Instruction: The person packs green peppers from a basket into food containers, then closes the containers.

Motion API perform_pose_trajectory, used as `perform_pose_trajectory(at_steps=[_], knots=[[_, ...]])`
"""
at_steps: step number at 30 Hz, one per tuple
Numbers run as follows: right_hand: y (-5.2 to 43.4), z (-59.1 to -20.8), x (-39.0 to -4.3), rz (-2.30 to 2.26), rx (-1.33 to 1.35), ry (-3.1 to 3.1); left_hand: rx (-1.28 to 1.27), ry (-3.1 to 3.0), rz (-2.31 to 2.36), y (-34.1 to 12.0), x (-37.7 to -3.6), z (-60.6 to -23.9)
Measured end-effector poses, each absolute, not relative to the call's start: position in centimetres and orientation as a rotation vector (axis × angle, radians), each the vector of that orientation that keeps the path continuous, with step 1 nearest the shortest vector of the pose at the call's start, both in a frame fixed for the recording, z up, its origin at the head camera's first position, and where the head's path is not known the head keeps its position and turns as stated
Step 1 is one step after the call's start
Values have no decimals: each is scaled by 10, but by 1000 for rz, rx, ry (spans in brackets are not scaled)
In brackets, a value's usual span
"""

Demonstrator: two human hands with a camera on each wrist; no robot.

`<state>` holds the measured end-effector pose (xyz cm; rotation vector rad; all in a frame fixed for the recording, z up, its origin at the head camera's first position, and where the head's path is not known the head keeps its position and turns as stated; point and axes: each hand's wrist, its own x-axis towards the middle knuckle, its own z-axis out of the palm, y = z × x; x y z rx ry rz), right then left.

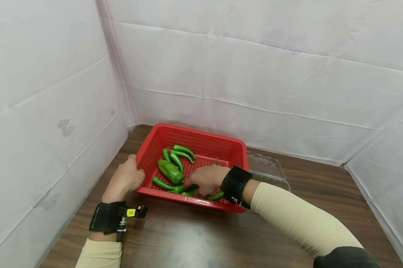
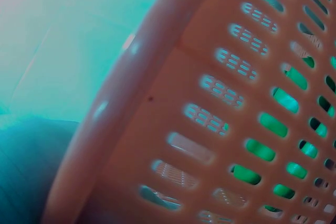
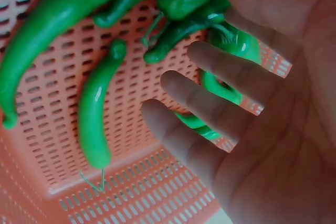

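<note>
nearest is bare brown table [image 1: 168,238], with cream sleeves [image 1: 295,214] reaching over it. the left hand [image 1: 124,178] grips the left side of the red basket [image 1: 205,201], which rests on the table. the right hand [image 1: 206,180] is inside the basket, its fingers wide apart above slim green peppers [image 3: 97,114]; whether it touches any, i cannot tell. a thick green pepper [image 1: 170,172] lies left of that hand, more slim ones beyond. a clear plastic container [image 1: 266,167] sits just right of the basket, before white cloth walls [image 1: 255,82].
</note>
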<state>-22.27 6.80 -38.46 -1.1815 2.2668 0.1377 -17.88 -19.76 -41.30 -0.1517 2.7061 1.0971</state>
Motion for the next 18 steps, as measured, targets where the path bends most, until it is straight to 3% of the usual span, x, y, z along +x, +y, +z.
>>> perform_pose_trajectory(at_steps=[8,18], knots=[[63,-374,-249,152,-1079,2381,-162,2709,1103,-197,-176,-410],[50,-393,-281,264,-966,2663,-170,2698,1102,-191,-176,-409]])
